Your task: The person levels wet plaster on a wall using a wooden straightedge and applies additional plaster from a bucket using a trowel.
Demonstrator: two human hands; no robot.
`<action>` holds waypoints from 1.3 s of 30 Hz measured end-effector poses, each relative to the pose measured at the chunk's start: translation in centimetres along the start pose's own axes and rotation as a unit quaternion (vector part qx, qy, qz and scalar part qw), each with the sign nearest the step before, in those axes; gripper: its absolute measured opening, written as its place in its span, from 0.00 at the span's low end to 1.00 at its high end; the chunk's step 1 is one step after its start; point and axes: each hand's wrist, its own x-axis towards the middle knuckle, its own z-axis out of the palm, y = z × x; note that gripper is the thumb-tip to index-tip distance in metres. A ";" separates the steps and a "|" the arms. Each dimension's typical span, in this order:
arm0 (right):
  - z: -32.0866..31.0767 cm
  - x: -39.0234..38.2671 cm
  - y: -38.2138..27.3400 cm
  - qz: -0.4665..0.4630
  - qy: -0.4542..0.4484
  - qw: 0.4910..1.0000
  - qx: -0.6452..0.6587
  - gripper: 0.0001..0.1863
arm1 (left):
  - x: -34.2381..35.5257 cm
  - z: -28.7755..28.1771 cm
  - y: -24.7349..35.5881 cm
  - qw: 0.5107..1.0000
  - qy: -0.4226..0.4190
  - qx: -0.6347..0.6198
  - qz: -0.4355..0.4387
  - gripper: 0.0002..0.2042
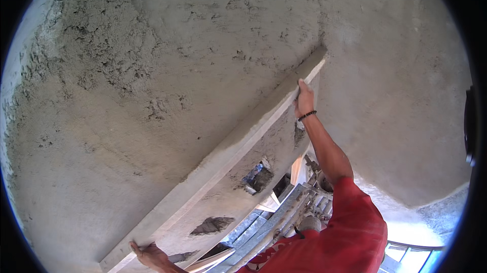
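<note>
A long straight screed bar (208,181), smeared with grey plaster, runs diagonally from the lower left toward the upper middle, against a freshly plastered wall (127,100) with a rough, pitted patch at the upper left. My right hand (304,98), with a dark bead bracelet at the wrist, grips the bar near its upper end. Lower down, my left hand (147,253) holds the bar near its other end, with fingers wrapped over the edge. My red sleeve and shirt fill the lower right.
A smooth plastered surface (390,95) spans the right side. Below the bar, rough square openings (257,176) break the plaster. Planks (271,222) and a jumble of gear, too small to make out, lie beneath. A bright railed opening (411,258) shows at the bottom right.
</note>
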 end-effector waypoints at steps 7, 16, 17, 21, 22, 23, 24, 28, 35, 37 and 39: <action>4.5 -1.1 -5.0 -0.056 -0.018 0.998 0.018 0.14 | 0.7 1.2 2.9 0.999 -0.028 0.001 0.029 0.27; 7.9 -0.9 -8.0 -0.113 -0.039 0.993 0.008 0.16 | 2.4 2.1 5.4 0.998 0.000 -0.022 0.053 0.26; 8.5 -1.0 -8.6 -0.127 -0.042 0.991 -0.003 0.16 | 2.3 2.2 5.5 0.999 0.008 -0.029 0.043 0.26; 12.9 0.8 -13.5 -0.193 -0.057 0.979 0.024 0.15 | 2.5 2.8 6.1 0.997 -0.017 -0.066 0.041 0.26; 13.8 0.9 -14.9 -0.200 -0.059 0.978 0.024 0.15 | 2.7 3.1 6.4 0.997 -0.017 -0.061 0.042 0.26; 14.5 0.6 -15.8 -0.206 -0.063 0.976 0.024 0.15 | 2.7 3.3 6.7 0.997 -0.015 -0.055 0.044 0.26; 14.7 -0.1 -16.9 -0.187 -0.086 0.979 -0.013 0.16 | 2.6 3.5 7.0 0.998 -0.013 -0.049 0.046 0.26; 16.2 0.8 -18.0 -0.190 -0.096 0.977 0.015 0.17 | 1.6 4.6 8.6 0.997 -0.036 -0.061 0.034 0.28; 15.3 -0.4 -17.9 -0.155 -0.156 0.975 0.017 0.19 | 1.3 5.5 9.2 0.995 -0.068 -0.071 0.003 0.28; 14.7 -1.1 -17.2 -0.146 -0.157 0.976 0.025 0.20 | 1.3 5.8 9.2 0.994 -0.071 -0.080 0.015 0.28; 14.0 -2.3 -16.0 -0.133 -0.143 0.980 0.039 0.20 | 2.6 4.5 9.3 0.996 -0.054 -0.068 0.028 0.27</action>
